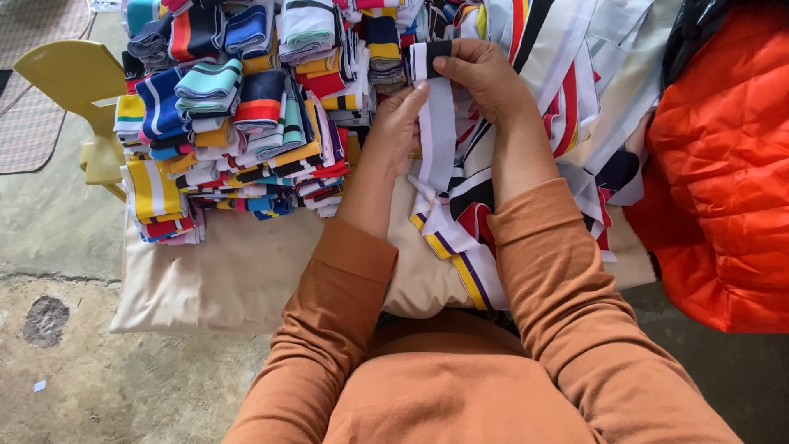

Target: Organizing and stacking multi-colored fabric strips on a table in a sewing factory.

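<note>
**A:** Head view first. What are the hands doing?

**B:** The right hand [485,78] is curled over the top end of a white knit strip [438,136], thumb and fingers pinched on it where a black band crosses the fabric. The left hand [396,123] is lower on the strip's left edge, fingers nearly straight and pointing up, thumb side pressed to the cloth. So the right is closed on the strip; the left is narrow, flat against it, and I cannot tell whether it truly grips.

**A:** And the strip itself?

**B:** Long, narrow, ribbed, mostly white with that black end. It runs from the right hand down toward the person, between both forearms, stretched fairly straight. Its lower end goes into a loose heap of strips [460,230], white with black, red, yellow and purple stripes, lying on a beige cloth [238,271].

**A:** What lies around it?

**B:** To the left, a stack of folded striped bands [230,123] in blue, teal, red, yellow and white, packed close and reaching the top edge. More loose white and red-striped strips [575,74] spread to the right, behind the right wrist. Further right is an orange quilted jacket [723,181], with something black [694,33] above it. A yellow plastic chair [78,90] stands at the upper left on the concrete floor [99,378].

**A:** Anything hiding things?

**B:** The orange sleeves [559,312] cover the near part of the beige cloth, and the right hand hides the strip's very top.
</note>
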